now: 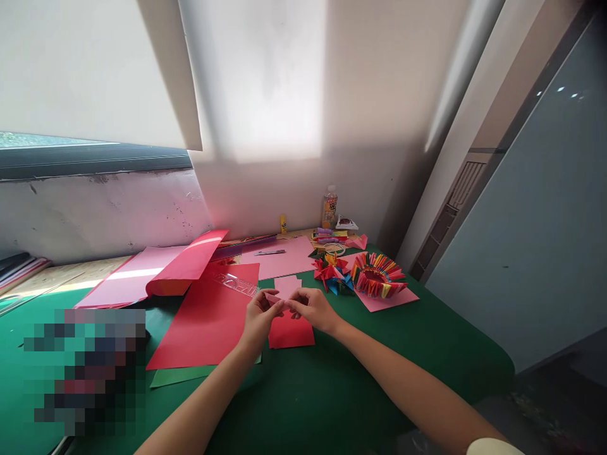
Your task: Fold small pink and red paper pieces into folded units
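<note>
Between my two hands is a small folded piece of pink paper (274, 299), raised above the table. My left hand (260, 314) pinches its left end, thumb against fingers. The right end is pinched by my right hand (313, 308), and the fingertips hide part of the paper. Below the hands lies a red paper sheet (291, 333), with a pink paper strip (288, 285) just beyond it. A large red sheet (203, 332) is beside my left hand, and a clear plastic ruler (237, 284) rests across its far part.
The table has a green cover (379, 385). At the right stand a ring of folded coloured paper (378, 275) and a red paper star piece (328, 272). A drink bottle (329, 208) and a yellow glue stick (283, 224) are by the wall. Pink sheets (128, 272) lie left.
</note>
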`<state>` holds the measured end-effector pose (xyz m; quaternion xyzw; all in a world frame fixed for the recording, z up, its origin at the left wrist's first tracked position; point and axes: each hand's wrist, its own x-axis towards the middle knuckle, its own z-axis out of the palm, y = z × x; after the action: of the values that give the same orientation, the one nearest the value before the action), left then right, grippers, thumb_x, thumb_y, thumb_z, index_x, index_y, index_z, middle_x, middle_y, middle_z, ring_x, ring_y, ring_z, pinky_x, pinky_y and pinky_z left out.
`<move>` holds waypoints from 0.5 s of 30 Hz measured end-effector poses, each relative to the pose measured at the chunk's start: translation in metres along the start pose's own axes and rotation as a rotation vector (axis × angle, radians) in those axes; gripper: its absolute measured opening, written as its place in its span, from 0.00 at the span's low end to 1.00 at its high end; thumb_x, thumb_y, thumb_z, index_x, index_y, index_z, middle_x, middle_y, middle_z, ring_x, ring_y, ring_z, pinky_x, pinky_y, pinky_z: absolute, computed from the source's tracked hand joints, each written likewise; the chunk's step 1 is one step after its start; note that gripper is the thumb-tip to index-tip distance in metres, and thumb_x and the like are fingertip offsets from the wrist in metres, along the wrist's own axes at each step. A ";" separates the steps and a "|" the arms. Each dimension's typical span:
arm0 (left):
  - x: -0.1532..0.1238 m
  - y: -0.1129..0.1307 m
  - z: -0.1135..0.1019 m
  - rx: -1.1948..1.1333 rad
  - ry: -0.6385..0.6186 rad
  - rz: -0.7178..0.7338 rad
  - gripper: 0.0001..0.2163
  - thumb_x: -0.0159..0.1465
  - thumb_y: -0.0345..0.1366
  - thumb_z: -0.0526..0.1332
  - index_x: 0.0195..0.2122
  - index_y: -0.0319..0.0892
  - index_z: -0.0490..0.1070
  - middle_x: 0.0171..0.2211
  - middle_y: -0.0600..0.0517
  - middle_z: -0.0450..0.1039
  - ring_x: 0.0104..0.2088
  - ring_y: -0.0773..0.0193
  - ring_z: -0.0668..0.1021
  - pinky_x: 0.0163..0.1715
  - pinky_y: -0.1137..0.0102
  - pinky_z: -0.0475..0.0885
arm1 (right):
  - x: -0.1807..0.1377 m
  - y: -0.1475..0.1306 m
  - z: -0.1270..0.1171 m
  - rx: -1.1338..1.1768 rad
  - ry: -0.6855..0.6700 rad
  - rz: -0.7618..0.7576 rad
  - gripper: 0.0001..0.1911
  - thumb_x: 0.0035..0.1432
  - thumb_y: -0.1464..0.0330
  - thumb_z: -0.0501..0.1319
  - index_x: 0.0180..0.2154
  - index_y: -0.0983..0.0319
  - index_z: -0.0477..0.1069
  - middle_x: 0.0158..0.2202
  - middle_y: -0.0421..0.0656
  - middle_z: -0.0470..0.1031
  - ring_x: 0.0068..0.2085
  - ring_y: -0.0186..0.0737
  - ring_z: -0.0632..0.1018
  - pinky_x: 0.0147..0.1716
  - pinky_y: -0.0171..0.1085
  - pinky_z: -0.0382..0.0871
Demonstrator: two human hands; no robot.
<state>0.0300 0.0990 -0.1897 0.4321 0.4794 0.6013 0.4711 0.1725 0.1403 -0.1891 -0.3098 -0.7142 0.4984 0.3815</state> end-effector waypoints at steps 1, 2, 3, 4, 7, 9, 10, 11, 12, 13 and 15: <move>0.001 -0.001 0.000 -0.006 0.002 0.004 0.15 0.47 0.38 0.65 0.35 0.40 0.65 0.23 0.55 0.67 0.25 0.69 0.71 0.26 0.74 0.69 | 0.000 0.001 0.000 -0.011 0.004 -0.006 0.13 0.52 0.61 0.58 0.27 0.66 0.67 0.23 0.42 0.71 0.22 0.33 0.73 0.22 0.30 0.67; 0.001 -0.002 0.000 -0.013 0.005 0.005 0.16 0.47 0.38 0.66 0.35 0.39 0.65 0.23 0.55 0.67 0.25 0.69 0.71 0.26 0.74 0.69 | 0.000 0.001 0.000 -0.024 0.009 -0.017 0.13 0.52 0.61 0.58 0.28 0.66 0.68 0.23 0.42 0.71 0.22 0.33 0.73 0.22 0.30 0.67; 0.002 -0.003 -0.001 -0.019 0.008 0.003 0.16 0.47 0.38 0.66 0.35 0.39 0.65 0.23 0.55 0.67 0.24 0.69 0.71 0.26 0.74 0.68 | 0.001 0.002 0.000 -0.035 0.013 -0.033 0.12 0.52 0.62 0.59 0.29 0.66 0.68 0.23 0.41 0.71 0.22 0.33 0.73 0.23 0.30 0.67; 0.003 -0.004 -0.002 -0.026 0.012 -0.004 0.17 0.47 0.38 0.66 0.35 0.39 0.65 0.23 0.55 0.67 0.24 0.69 0.71 0.26 0.74 0.68 | 0.001 0.003 -0.001 -0.045 0.015 -0.055 0.11 0.52 0.62 0.59 0.31 0.65 0.68 0.23 0.41 0.71 0.23 0.33 0.73 0.24 0.31 0.67; 0.007 -0.006 -0.005 -0.075 0.038 -0.035 0.18 0.46 0.38 0.67 0.36 0.39 0.64 0.23 0.55 0.68 0.24 0.69 0.71 0.27 0.73 0.68 | 0.000 0.003 -0.001 -0.085 0.005 -0.153 0.09 0.52 0.64 0.60 0.32 0.64 0.68 0.26 0.41 0.72 0.27 0.34 0.74 0.29 0.32 0.68; 0.008 -0.006 -0.007 -0.124 0.056 -0.046 0.19 0.45 0.38 0.67 0.36 0.40 0.63 0.23 0.55 0.67 0.25 0.69 0.71 0.28 0.73 0.68 | 0.000 0.003 -0.001 -0.108 -0.014 -0.220 0.07 0.50 0.66 0.61 0.31 0.64 0.69 0.29 0.41 0.72 0.30 0.34 0.74 0.32 0.32 0.69; 0.009 -0.005 -0.007 -0.144 0.061 -0.049 0.20 0.45 0.38 0.67 0.36 0.40 0.63 0.23 0.56 0.67 0.25 0.70 0.71 0.28 0.73 0.67 | 0.000 0.004 -0.001 -0.118 -0.020 -0.247 0.07 0.50 0.67 0.61 0.31 0.64 0.69 0.30 0.41 0.72 0.31 0.34 0.74 0.33 0.32 0.69; 0.009 -0.004 -0.008 -0.156 0.066 -0.051 0.20 0.44 0.38 0.67 0.36 0.40 0.63 0.23 0.56 0.67 0.25 0.70 0.71 0.28 0.73 0.67 | 0.000 0.004 -0.001 -0.126 -0.021 -0.268 0.06 0.51 0.68 0.60 0.32 0.64 0.69 0.30 0.41 0.72 0.31 0.34 0.74 0.33 0.32 0.69; 0.009 -0.003 -0.008 -0.161 0.072 -0.055 0.20 0.44 0.37 0.68 0.36 0.40 0.63 0.23 0.56 0.67 0.25 0.70 0.70 0.28 0.74 0.67 | 0.001 0.004 -0.002 -0.136 -0.016 -0.283 0.05 0.52 0.69 0.59 0.32 0.64 0.70 0.30 0.41 0.73 0.32 0.34 0.74 0.34 0.32 0.69; 0.009 -0.003 -0.008 -0.160 0.078 -0.059 0.20 0.44 0.37 0.68 0.36 0.39 0.63 0.22 0.56 0.67 0.25 0.71 0.70 0.28 0.74 0.66 | 0.001 0.004 -0.002 -0.147 -0.006 -0.291 0.05 0.53 0.69 0.58 0.33 0.63 0.70 0.31 0.41 0.73 0.32 0.34 0.74 0.34 0.32 0.69; 0.009 -0.002 -0.007 -0.152 0.085 -0.064 0.20 0.43 0.37 0.68 0.36 0.39 0.64 0.22 0.56 0.66 0.24 0.71 0.70 0.27 0.74 0.66 | 0.002 0.004 -0.003 -0.171 0.016 -0.297 0.05 0.54 0.71 0.56 0.33 0.63 0.70 0.30 0.41 0.73 0.32 0.34 0.74 0.33 0.32 0.69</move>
<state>0.0221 0.1063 -0.1918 0.3537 0.4654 0.6383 0.5009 0.1746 0.1447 -0.1921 -0.2364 -0.7890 0.3713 0.4288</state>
